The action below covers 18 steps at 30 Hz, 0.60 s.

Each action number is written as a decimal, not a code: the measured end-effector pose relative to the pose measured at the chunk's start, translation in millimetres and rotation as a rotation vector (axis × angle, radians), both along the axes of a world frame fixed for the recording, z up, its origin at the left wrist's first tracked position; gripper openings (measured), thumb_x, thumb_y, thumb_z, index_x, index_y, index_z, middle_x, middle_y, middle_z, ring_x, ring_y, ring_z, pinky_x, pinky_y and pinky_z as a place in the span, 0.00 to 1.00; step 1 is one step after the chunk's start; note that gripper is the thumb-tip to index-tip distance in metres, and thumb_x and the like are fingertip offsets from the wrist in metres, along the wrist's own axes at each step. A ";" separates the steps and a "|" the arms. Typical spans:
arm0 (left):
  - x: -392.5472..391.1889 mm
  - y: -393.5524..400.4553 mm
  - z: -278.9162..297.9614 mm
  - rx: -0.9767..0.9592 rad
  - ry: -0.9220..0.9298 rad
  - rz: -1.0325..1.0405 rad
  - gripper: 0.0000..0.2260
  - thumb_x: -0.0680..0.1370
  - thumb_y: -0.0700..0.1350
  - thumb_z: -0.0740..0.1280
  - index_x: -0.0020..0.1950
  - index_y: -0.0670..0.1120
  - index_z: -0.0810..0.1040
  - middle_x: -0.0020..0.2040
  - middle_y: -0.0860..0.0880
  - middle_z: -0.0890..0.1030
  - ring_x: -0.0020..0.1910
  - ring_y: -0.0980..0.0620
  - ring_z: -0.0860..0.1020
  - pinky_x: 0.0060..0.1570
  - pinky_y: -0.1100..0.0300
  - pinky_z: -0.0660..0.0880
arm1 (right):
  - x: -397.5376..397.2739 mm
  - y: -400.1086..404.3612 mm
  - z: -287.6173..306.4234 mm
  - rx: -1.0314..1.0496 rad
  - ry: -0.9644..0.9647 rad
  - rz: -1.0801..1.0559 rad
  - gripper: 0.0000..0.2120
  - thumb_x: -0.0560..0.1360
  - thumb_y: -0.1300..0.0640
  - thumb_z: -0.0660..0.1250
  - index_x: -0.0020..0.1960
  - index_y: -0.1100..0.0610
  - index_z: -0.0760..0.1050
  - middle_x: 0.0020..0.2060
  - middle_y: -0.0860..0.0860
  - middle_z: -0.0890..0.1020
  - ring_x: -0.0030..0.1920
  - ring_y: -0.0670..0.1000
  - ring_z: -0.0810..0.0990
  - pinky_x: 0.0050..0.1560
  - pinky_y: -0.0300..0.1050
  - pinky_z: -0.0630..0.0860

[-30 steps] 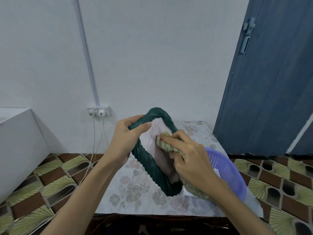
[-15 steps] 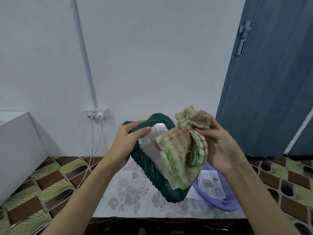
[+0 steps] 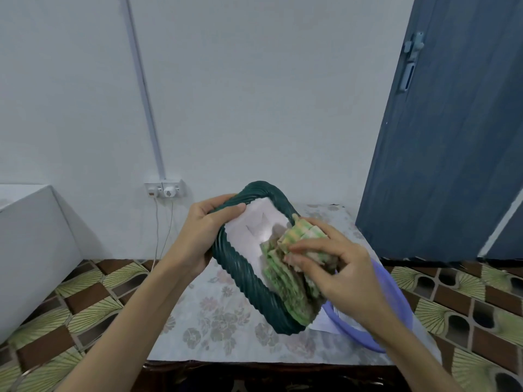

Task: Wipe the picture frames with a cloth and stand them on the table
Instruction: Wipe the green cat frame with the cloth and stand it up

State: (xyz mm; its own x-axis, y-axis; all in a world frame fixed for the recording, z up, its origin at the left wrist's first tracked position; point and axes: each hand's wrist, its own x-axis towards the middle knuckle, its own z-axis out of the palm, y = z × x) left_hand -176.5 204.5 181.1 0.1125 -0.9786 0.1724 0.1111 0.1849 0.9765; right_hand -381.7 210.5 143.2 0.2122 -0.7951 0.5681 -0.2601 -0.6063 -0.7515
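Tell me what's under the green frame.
Under the green frame, the floral tablecloth shows, with the purple basin by its right end. The basin's contents are mostly hidden by the right hand and cloth.

Home room, patterned floor tiles (image 3: 93, 304), blue door (image 3: 441, 142)

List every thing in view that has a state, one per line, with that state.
green picture frame: held tilted above the table, not standing.
cloth: bunched, pressed on the frame's face.
left hand: grips the frame's top edge.
right hand: holds the cloth.
purple basin: on the table, papers inside.
blue door: open or closed unclear.
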 end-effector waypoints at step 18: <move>-9.5 11.6 9.6 -0.086 -0.013 0.086 0.07 0.74 0.38 0.69 0.44 0.49 0.84 0.45 0.47 0.85 0.52 0.44 0.80 0.57 0.48 0.75 | 23.6 -6.1 2.0 -0.470 0.299 -0.247 0.23 0.68 0.64 0.57 0.60 0.47 0.69 0.60 0.56 0.72 0.58 0.52 0.69 0.56 0.38 0.68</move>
